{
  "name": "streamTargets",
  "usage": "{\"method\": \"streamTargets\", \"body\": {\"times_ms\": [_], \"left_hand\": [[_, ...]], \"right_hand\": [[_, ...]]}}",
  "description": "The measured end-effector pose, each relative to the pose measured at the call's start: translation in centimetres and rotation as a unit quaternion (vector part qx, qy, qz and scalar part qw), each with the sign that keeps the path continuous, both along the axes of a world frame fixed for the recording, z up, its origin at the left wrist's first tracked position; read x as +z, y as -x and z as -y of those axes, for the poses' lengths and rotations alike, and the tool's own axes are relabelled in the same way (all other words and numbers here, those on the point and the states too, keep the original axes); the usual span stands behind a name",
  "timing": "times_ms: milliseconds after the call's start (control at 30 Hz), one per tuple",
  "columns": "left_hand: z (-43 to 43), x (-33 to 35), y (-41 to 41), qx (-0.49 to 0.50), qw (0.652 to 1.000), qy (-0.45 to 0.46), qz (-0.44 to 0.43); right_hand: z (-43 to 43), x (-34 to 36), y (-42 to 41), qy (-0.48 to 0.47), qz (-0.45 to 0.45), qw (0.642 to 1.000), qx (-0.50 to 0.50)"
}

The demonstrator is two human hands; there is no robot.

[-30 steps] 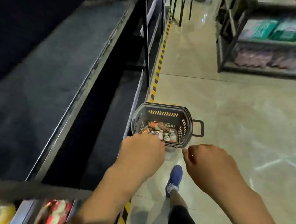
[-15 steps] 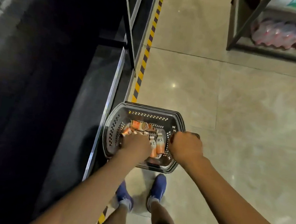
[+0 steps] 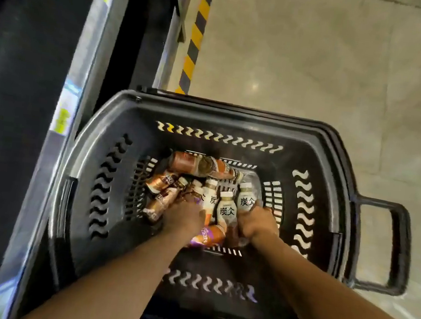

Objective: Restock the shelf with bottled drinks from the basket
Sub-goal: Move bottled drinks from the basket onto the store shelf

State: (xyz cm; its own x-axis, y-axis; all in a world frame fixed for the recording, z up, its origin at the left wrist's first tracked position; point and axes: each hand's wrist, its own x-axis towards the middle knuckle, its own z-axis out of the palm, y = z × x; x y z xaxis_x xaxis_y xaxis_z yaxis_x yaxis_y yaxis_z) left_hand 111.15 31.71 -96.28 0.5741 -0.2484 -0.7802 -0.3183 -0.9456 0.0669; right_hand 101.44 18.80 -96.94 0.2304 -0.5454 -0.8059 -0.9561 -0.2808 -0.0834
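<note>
A black plastic basket [image 3: 209,108] stands on the floor below me, beside the shelf. In its bottom lie several bottled drinks: white-labelled bottles [image 3: 227,209] in the middle and copper-brown bottles [image 3: 185,162] at the back and left. Both my hands are deep inside it. My left hand [image 3: 183,217] is curled down over the bases of the brown bottles [image 3: 161,201] at the left. My right hand [image 3: 256,222] grips the lower end of a white-labelled bottle [image 3: 246,200]. The fingertips of both hands are hidden among the bottles.
The dark shelf runs along the left, its pale front edge carrying price tags [image 3: 64,118]. A yellow-and-black floor stripe [image 3: 194,40] runs ahead beside a shelf post. The basket's pull handle [image 3: 400,247] sticks out to the right over the beige tiled floor [image 3: 330,68].
I have bent down close to the basket, which now fills the view. Both hands went from its rim down among the bottles and closed on them.
</note>
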Motion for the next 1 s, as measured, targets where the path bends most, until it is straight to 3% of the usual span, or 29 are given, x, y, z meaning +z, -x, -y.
{"method": "streamTargets", "body": {"times_ms": [100,233,367,567,700,800,1000], "left_hand": [[-0.4,-6.6,0.7,0.141,0.990,0.016,-0.008],[-0.9,-11.2,0.5,0.113,0.993,0.016,0.033],[-1.4,-13.1,1.3,0.061,0.994,-0.014,0.086],[-2.0,-13.8,1.4,0.138,0.987,0.041,0.077],[-2.9,-10.6,0.5,0.293,0.940,0.175,0.001],[-3.2,-5.0,-0.2,0.327,0.916,0.228,-0.049],[-2.1,16.0,-1.3,0.438,0.845,0.300,-0.064]], "right_hand": [[0.0,-7.6,0.8,-0.011,0.038,0.984,-0.172],[-0.1,-13.0,1.3,-0.005,0.083,0.957,-0.278],[0.2,-14.8,-0.2,0.045,0.041,0.950,-0.306],[0.3,-15.4,0.3,0.031,0.069,0.954,-0.289],[-0.1,-10.5,1.5,0.011,0.116,0.940,-0.320],[0.3,-4.1,2.2,-0.049,0.163,0.923,-0.345],[0.5,16.2,2.3,-0.118,0.245,0.922,-0.276]]}}
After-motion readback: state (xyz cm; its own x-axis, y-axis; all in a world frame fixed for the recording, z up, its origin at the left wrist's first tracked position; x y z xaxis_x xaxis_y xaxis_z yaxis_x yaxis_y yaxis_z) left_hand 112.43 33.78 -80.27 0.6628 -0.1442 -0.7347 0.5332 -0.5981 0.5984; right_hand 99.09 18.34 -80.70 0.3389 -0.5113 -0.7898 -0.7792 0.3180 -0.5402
